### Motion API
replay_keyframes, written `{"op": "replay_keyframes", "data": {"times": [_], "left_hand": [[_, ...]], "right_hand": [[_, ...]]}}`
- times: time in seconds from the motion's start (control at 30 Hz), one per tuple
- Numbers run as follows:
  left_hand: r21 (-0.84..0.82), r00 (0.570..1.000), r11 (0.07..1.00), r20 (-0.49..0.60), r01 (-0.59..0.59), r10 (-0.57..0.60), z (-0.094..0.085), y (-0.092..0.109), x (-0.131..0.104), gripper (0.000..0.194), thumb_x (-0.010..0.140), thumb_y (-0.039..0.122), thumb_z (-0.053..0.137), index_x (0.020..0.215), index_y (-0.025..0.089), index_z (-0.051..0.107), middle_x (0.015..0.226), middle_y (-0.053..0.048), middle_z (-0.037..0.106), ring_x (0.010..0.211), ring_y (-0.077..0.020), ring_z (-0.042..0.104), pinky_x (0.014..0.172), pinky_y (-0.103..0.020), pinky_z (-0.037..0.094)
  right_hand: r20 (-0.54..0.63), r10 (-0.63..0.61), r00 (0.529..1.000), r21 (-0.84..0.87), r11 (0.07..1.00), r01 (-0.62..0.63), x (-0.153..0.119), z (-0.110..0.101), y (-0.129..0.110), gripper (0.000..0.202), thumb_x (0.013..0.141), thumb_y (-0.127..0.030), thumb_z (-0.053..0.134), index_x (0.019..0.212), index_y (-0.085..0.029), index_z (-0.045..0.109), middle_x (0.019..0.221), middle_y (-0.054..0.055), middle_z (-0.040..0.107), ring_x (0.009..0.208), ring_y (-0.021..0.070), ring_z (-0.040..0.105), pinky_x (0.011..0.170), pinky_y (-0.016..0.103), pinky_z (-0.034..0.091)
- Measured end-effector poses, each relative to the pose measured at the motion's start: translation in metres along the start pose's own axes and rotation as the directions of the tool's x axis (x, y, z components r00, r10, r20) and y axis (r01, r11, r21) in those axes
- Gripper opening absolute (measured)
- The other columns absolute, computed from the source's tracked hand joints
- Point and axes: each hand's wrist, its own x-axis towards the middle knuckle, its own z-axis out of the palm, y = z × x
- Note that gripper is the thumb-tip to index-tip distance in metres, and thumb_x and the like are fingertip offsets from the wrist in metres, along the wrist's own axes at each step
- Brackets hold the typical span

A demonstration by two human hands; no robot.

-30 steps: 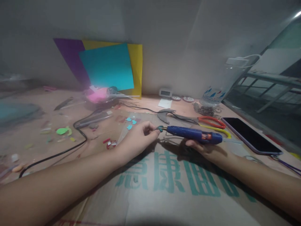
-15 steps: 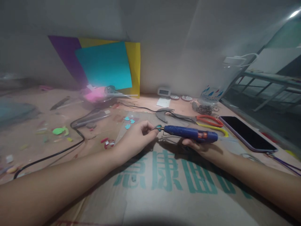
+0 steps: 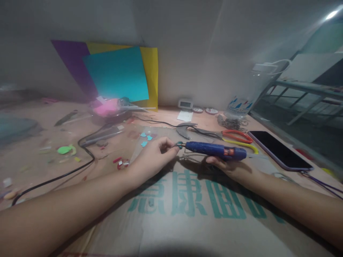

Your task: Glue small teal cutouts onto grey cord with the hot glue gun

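Observation:
In the middle of the head view, my left hand pinches a small teal piece between thumb and fingertips. My right hand is wrapped round a blue hot glue gun, held nearly level and pointing left. Its brass nozzle touches the teal piece or comes very close; I cannot tell which. The gun's handle is hidden behind my fingers. Just beyond my left hand lie several light blue paper cutouts on the work surface.
Pliers with red handles lie behind the glue gun, and a phone to its right. A black cable runs across the left side. Coloured sheets lean on the wall. Printed cardboard lies under my hands.
The whole view has shifted slightly, so everything sits a little further left. My hands keep the same hold on the glue gun and the teal piece.

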Motion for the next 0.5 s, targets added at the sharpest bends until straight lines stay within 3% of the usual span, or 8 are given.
{"op": "replay_keyframes", "data": {"times": [0.23, 0.5], "left_hand": [[-0.001, 1.0, 1.0, -0.002, 0.005, -0.005, 0.0, -0.0001, -0.0005, 0.019, 0.082, 0.034, 0.056, 0.074, 0.018, 0.053, 0.059, 0.005, 0.051, 0.047, -0.0085, 0.046, 0.048, -0.02, 0.037], [-0.01, 1.0, 1.0, -0.007, 0.001, -0.001, -0.0003, -0.0025, 0.0006, 0.02, 0.081, 0.036, 0.056, 0.073, 0.018, 0.052, 0.061, 0.004, 0.052, 0.05, -0.009, 0.046, 0.049, -0.02, 0.035]], "right_hand": [[0.025, 0.021, 0.999, 0.007, 1.0, -0.021, 0.0031, 0.001, -0.0056, 0.023, 0.076, -0.045, 0.058, 0.092, -0.031, 0.065, 0.098, 0.003, 0.069, 0.107, 0.029, 0.058, 0.09, 0.046, 0.053], [-0.003, 0.038, 0.999, 0.012, 0.999, -0.038, 0.0012, -0.004, -0.0103, 0.031, 0.071, -0.048, 0.062, 0.099, -0.034, 0.065, 0.102, 0.001, 0.068, 0.114, 0.0321, 0.055, 0.093, 0.049, 0.051]]}}
